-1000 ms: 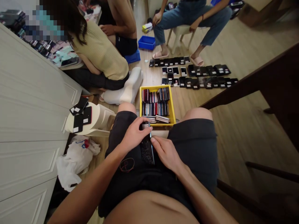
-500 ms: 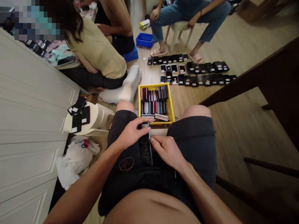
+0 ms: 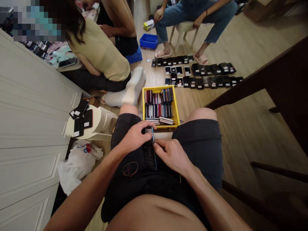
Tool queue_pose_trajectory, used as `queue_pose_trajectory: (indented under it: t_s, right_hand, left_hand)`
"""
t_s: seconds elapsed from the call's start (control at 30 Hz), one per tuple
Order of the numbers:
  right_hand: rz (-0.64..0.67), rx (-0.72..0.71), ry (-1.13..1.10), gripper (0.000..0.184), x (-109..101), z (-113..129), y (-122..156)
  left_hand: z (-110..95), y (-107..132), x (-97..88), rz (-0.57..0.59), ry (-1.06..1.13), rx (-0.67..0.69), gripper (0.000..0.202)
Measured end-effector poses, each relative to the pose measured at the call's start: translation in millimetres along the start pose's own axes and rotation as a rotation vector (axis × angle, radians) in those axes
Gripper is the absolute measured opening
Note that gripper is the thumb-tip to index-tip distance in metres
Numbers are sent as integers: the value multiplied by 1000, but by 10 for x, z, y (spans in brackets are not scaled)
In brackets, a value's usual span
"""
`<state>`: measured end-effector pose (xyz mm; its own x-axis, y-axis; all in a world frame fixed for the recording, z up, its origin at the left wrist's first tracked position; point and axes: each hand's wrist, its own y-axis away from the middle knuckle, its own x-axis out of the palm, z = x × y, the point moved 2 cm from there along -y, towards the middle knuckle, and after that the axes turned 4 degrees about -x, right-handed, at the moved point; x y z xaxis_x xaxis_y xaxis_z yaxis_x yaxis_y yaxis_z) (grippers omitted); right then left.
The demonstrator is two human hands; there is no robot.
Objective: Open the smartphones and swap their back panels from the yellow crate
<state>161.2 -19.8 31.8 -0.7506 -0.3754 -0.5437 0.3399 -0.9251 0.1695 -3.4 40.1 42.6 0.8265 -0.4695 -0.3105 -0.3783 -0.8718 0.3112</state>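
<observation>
I sit with a dark phone [image 3: 151, 155] standing on its edge in my lap. My left hand [image 3: 135, 138] grips its upper end, fingers curled over the top. My right hand [image 3: 171, 155] presses against its right side with the thumb and fingers closed on the edge. A thin red-brown rubber band [image 3: 130, 169] lies on my shorts by the left wrist. Just past my knees a yellow bin [image 3: 177, 110] on the floor holds several rows of phones standing on edge.
Rows of dark phones [image 3: 199, 77] lie on the wood floor beyond the bin. A white stool [image 3: 101, 120] at left carries a few phones. A white plastic bag [image 3: 77, 163] lies below it. Three other people sit ahead. A dark table edge [image 3: 264, 80] crosses at right.
My right hand has slid slightly up along the phone's edge toward the left hand. The view has shifted a little; the phone stays in my lap.
</observation>
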Motion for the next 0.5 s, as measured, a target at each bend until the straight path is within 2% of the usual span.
queue_pose_trajectory:
  t_s: [0.17,0.5]
  right_hand:
    - [9,-17,69,37,-17,39,1]
    - [11,11,71,34,-22,47,-8]
  left_hand:
    - [-32,7,5,14,-6,6,31]
    - [-20,7,2,29,-32,7,33]
